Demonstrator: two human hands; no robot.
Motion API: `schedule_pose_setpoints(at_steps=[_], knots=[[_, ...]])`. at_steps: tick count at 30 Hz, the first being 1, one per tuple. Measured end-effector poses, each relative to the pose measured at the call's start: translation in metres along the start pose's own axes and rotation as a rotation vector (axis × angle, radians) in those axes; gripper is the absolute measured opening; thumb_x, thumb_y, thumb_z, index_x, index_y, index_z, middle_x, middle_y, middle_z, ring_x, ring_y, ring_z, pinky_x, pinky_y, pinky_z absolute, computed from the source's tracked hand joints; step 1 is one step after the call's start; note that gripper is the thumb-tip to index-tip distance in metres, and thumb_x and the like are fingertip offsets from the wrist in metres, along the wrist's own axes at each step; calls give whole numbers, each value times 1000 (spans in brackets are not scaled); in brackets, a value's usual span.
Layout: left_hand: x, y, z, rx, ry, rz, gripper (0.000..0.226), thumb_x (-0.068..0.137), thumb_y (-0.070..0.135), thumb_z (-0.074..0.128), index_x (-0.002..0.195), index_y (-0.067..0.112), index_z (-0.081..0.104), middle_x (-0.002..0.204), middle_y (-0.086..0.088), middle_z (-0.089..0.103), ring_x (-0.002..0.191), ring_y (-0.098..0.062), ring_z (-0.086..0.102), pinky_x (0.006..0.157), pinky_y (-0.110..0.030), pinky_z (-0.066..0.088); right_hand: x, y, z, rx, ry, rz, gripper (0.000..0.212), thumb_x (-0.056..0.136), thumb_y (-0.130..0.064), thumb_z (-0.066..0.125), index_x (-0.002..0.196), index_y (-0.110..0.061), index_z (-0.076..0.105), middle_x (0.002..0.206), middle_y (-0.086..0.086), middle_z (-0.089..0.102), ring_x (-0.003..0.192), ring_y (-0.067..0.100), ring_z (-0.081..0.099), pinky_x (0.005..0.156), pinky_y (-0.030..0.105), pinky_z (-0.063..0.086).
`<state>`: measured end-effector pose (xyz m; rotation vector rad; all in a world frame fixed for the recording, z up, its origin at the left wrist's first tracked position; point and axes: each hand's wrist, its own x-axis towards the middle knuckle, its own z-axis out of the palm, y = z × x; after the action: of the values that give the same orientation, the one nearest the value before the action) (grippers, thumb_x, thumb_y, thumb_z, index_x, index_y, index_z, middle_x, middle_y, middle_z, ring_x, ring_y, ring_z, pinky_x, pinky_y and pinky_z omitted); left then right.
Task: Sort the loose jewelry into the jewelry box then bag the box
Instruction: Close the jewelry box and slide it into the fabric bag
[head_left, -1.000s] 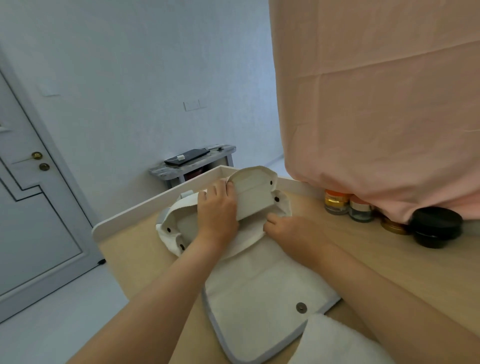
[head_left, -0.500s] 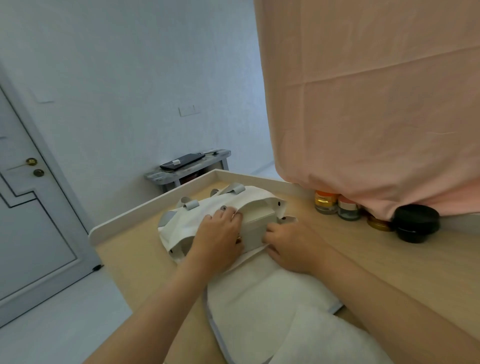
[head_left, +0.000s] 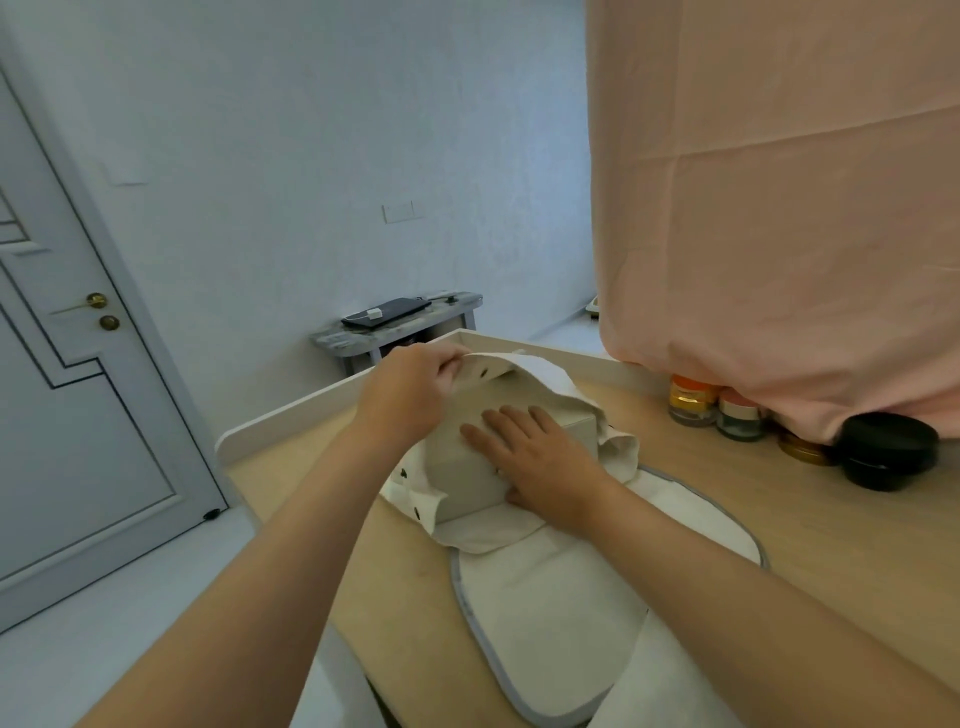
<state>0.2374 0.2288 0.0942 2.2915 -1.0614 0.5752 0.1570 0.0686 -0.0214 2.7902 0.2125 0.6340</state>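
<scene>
Where the surface (head_left: 727, 519) comes nearest you, flap: the bag flap (head_left: 571, 597), white with grey trim, lies flat on the wood and points at you.
Right hand: your right hand (head_left: 540, 462) lies flat on top of the jewelry box (head_left: 462, 478), fingers straight and slightly spread, curled round nothing.
Box: cream, closed, lying in the mouth of the bag (head_left: 545, 374). Near end rests on the bag's lower lip, far end sits under the lifted rim. Can't tell how deep it goes.
Bag: white cloth with dark snaps, bunched round both sides of the box, on the surface.
Left hand: your left hand (head_left: 405, 400) is just left of the box's far end, thumb and fingers pinching the bag's upper rim and holding it up over the box.
Surface edge: white raised lip along the far and left sides.
Jars: well right of the bag, in a row: orange-lidded jar (head_left: 693, 400), glass jar (head_left: 740, 418), gold lid (head_left: 802, 449), black jar (head_left: 888, 457).
Cloth: pink cloth (head_left: 779, 208) hangs at right, hem draped over the jars.
Beyond: grey side table (head_left: 395, 332) with a dark flat device (head_left: 387, 313) on top.
Far left: door (head_left: 78, 441), shut, with a brass handle (head_left: 96, 300).
</scene>
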Motion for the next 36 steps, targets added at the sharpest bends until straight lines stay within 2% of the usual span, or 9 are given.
schedule_pose_setpoints(at_steps=[5,10,15,18,21,24,28,32,36], knots=[[-4,8,-2,-61,11,13,25,103,27,52,117,28,73,71,13,63,66,-7,53,63,-26,36,18,14,-6,-105,-108,-181,116,77,-35,79,154,-24,-6,154,19,34,131,38,42,102,56,41],[-7,21,-3,-57,-31,106,28,104,30,51,124,28,70,76,4,67,71,-10,50,67,-26,38,28,15,4,-335,-54,-209,84,75,-20,64,147,-13,22,127,17,57,96,34,59,74,48,51],[-6,20,6,-9,-46,59,25,102,25,50,116,29,71,77,6,66,66,-13,56,63,-29,41,26,21,22,-126,76,-112,56,89,-18,35,145,-15,37,133,11,59,109,33,60,79,48,53],[1,14,18,29,-124,44,25,93,19,55,113,28,66,91,4,71,84,-20,66,73,-34,53,15,18,26,-31,151,43,49,92,-20,41,138,-10,52,133,14,59,117,35,58,93,49,50],[11,17,38,146,-254,166,60,86,16,59,141,37,48,136,7,58,121,-19,56,90,-36,49,-4,21,23,65,354,166,26,90,-20,51,111,-12,63,108,11,62,94,34,60,74,44,50],[20,27,58,240,-404,178,71,89,16,61,151,40,35,151,6,46,135,-22,46,102,-40,45,-24,33,18,97,510,385,12,81,-8,65,90,-11,57,88,8,54,75,27,52,64,31,36],[8,34,81,376,-183,472,48,81,-1,61,125,17,65,126,-8,62,113,-31,56,90,-43,49,-40,59,8,257,447,780,33,81,-20,74,106,-12,53,100,6,55,80,28,56,57,30,36],[-24,40,112,433,-107,839,16,77,3,56,78,13,69,87,-5,63,78,-25,58,65,-35,50,-38,80,-2,177,214,759,33,98,-30,55,130,-25,60,106,7,72,93,32,67,67,36,49],[-34,48,140,474,-308,753,23,88,4,56,104,4,72,111,-13,66,101,-29,61,75,-36,53,-31,93,-9,301,237,660,28,101,-26,49,99,-17,76,92,8,74,86,30,65,67,37,49]])
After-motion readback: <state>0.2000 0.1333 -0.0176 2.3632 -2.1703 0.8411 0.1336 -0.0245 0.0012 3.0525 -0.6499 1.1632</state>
